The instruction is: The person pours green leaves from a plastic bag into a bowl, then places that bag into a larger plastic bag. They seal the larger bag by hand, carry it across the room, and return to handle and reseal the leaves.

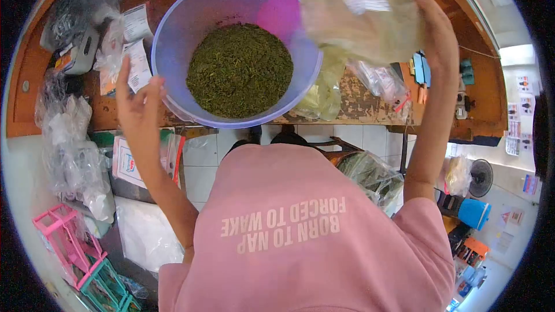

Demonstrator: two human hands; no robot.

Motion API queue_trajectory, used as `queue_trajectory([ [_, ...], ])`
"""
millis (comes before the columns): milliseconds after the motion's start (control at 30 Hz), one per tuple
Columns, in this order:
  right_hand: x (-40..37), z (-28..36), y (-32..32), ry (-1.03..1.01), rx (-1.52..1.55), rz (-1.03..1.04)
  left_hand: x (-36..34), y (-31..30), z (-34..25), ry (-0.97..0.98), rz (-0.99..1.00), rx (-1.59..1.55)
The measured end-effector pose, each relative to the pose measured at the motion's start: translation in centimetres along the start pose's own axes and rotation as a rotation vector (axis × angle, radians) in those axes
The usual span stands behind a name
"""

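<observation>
A large purple tub [165, 40] stands on the wooden table, with dark green dried leaf matter [240, 72] heaped inside and something pink [279, 17] at its inner wall. Raised at the tub's right is a big translucent yellowish bag [364, 29] with a white label, held at its right edge by my right hand [433, 26]. My left hand [140, 95], slightly blurred, is just left of the tub's rim with its fingers apart and nothing in it. Below the raised bag, another yellowish plastic bag [326, 89] lies against the tub.
Printed paper slips [137, 66] and a grey container [84, 52] lie left of the tub. Clear plastic packaging [378, 84] and blue clips [422, 69] are at the right. Plastic bags [75, 150] hang at the left; pink and teal racks [69, 242] stand lower left.
</observation>
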State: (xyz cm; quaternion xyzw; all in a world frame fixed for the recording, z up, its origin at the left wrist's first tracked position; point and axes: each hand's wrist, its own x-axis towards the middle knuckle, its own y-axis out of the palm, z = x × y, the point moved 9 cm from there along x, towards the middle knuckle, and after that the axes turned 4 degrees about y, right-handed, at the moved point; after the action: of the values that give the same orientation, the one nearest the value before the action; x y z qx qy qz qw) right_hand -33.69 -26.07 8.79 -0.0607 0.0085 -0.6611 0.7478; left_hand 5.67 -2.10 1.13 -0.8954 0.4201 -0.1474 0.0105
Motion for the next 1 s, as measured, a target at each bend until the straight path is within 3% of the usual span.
queue_trajectory([
  [100,-1.8,2.0,-4.9,-0.07,-0.046,-0.175,-0.2,-2.8,0.0,0.068,-0.115,0.026],
  [233,-3.0,4.0,-8.4,-0.197,-0.362,-0.234,-0.4,-4.7,0.2,0.07,-0.212,0.023],
  [267,-3.1,4.2,-8.1,-0.258,-0.572,-0.228,-0.4,-4.7,0.1,0.063,-0.222,0.022],
  [333,-3.6,4.1,-5.9,-0.367,-0.997,-0.21,-0.4,-4.4,-0.1,0.047,-0.236,0.017],
  [400,-4.4,2.0,-2.0,-0.477,-1.215,-0.179,-0.4,-3.7,-0.3,0.046,-0.224,0.018],
  [467,-5.1,-2.0,3.1,-0.297,-1.389,-0.056,-0.7,-2.6,-1.1,0.061,-0.198,0.025],
  [533,-5.4,-8.3,6.5,-0.286,-1.451,-0.027,-0.9,-1.8,-1.3,0.071,-0.176,0.015],
  [600,-6.7,-13.7,10.4,-0.345,-1.362,0.086,-1.0,-1.0,-1.3,0.083,-0.154,-0.001],
  [700,-7.3,-22.4,12.8,-0.243,-1.191,0.111,-1.6,0.4,-2.3,0.114,-0.126,0.027],
  [767,-9.0,-23.0,13.6,-0.272,-1.143,0.071,-1.9,1.9,-3.9,0.169,-0.1,0.004],
  [867,-11.7,-16.4,11.4,-0.317,-0.862,-0.022,-2.2,5.2,-6.5,0.299,-0.047,-0.073],
  [1000,-13.7,-15.4,6.8,0.123,-0.182,-0.09,-3.7,13.9,-10.4,0.535,0.242,-0.373],
])
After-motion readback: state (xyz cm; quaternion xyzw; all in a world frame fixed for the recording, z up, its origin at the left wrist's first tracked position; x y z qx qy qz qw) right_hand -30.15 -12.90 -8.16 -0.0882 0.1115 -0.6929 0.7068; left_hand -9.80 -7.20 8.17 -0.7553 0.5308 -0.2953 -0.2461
